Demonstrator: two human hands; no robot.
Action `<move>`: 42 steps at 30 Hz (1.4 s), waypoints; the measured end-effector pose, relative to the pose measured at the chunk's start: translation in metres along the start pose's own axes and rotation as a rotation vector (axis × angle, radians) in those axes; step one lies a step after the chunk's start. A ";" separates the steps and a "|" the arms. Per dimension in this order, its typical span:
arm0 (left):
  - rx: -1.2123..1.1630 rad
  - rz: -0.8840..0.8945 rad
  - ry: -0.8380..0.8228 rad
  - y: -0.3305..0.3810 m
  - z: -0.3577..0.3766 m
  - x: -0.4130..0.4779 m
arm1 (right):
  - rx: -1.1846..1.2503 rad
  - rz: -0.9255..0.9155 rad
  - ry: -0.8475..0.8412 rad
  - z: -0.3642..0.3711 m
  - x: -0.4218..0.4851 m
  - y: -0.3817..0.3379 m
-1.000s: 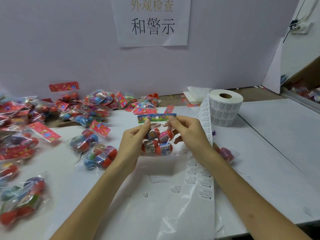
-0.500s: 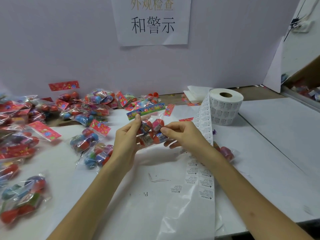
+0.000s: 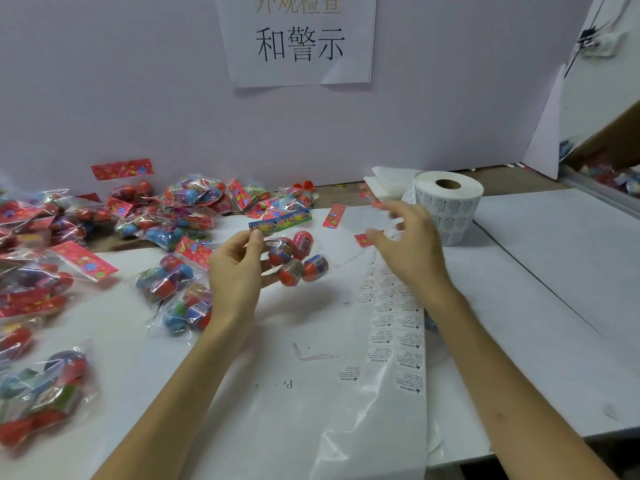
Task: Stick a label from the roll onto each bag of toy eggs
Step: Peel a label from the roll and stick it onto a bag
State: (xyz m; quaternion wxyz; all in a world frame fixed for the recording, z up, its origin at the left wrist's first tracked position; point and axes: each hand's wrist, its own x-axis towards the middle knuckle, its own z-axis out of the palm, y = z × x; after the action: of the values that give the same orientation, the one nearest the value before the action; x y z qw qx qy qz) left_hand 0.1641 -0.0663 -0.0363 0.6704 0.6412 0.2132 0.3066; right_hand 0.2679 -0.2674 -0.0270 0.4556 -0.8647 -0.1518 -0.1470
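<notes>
My left hand (image 3: 235, 268) pinches a clear bag of toy eggs (image 3: 298, 258) by the left end of its blue printed header and holds it above the table. My right hand (image 3: 408, 247) hovers to the right of the bag with loosely spread, blurred fingers, holding nothing I can make out. It is just in front of the white label roll (image 3: 450, 206) that stands at the back right. A strip of warning labels (image 3: 394, 320) runs from the roll toward me, under my right wrist and forearm.
Many bags of toy eggs (image 3: 166, 278) with red headers are heaped along the left and back of the table. Loose red header cards (image 3: 334, 214) lie near the back wall. A paper sign (image 3: 299, 36) hangs on that wall. Crinkled backing film (image 3: 363, 427) lies near the front edge.
My right hand has let go of the bag and moved right toward the label roll. My left hand alone now holds the bag, which has tilted and hangs lower.
</notes>
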 end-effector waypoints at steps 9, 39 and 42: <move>0.262 0.088 -0.137 -0.007 0.001 -0.003 | 0.247 0.373 -0.096 -0.017 0.008 0.014; 0.236 -0.203 -0.853 -0.006 0.004 -0.013 | 0.209 -0.076 0.295 -0.008 -0.006 -0.007; 0.214 -0.217 -0.744 -0.006 0.004 -0.013 | 0.276 -0.276 0.050 -0.010 -0.014 -0.018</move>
State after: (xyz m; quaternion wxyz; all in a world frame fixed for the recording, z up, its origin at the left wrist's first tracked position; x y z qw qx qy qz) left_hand 0.1581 -0.0777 -0.0438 0.6598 0.7483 0.0532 -0.0430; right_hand 0.2471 -0.2677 -0.0137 0.5489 -0.7611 -0.2764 -0.2074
